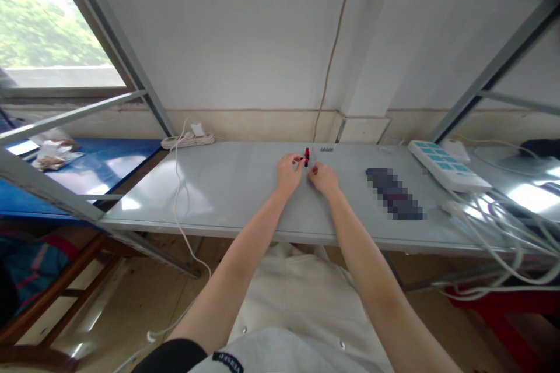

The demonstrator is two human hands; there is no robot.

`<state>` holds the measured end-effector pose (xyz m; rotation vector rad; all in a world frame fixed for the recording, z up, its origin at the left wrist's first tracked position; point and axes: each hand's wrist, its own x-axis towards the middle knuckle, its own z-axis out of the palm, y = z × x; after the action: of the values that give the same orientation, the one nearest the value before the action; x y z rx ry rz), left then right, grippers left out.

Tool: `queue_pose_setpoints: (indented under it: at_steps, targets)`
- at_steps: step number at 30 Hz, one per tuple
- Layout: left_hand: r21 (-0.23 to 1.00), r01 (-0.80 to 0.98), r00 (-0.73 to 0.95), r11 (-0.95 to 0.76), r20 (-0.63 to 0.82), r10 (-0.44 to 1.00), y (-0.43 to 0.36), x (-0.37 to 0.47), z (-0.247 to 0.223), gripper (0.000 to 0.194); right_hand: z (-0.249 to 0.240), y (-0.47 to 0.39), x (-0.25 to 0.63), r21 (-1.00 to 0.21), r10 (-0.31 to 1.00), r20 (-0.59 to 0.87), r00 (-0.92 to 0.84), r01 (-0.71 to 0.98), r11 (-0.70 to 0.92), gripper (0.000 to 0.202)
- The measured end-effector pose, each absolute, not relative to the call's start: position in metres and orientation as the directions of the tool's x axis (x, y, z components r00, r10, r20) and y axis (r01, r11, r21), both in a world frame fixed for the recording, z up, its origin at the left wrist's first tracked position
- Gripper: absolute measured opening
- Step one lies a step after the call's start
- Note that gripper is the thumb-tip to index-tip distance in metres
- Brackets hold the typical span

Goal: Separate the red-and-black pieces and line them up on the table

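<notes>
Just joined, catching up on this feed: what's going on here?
A person is at a grey table, both bare hands together. The left hand has its fingertips at a small red-and-black object; the right hand is close beside it, and whether it holds anything is unclear. A row of small dark pieces lies just beyond.

Small, slim red-and-black object (307, 157), at fingertips of left hand (289, 175); finer detail unclear.

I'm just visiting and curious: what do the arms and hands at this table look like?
They are a person's two bare arms, with no cables or watch visible. The left hand and right hand wear no gloves. A short black sleeve shows on the left arm; the right sleeve is out of view.
</notes>
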<state>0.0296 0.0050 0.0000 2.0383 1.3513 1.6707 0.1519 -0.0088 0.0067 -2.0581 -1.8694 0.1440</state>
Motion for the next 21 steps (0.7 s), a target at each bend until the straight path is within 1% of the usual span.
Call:
queue_pose_setpoints:
  at_steps: [5, 15, 21]
  targets:
    - [0.659, 0.51, -0.043, -0.553, 0.662, 0.748, 0.0049, 0.0295, -0.0004, 0.013, 0.0069, -0.0097, 0.1494, -0.313, 0.979, 0.179, 0.097, 0.949, -0.036, 0.02]
    - [0.692, 0.441, -0.057, -0.571, 0.657, 0.752, 0.004, 0.029, 0.0041, 0.007, 0.0093, -0.0117, 0.1493, -0.302, 0.976, 0.143, 0.162, 0.947, -0.113, 0.021]
    - [0.715, 0.431, -0.088, -0.551, 0.641, 0.763, 0.0049, 0.0285, 0.0033, 0.008, 0.0097, -0.013, 0.1478, -0.277, 0.981, 0.154, 0.115, 0.958, -0.069, 0.021]
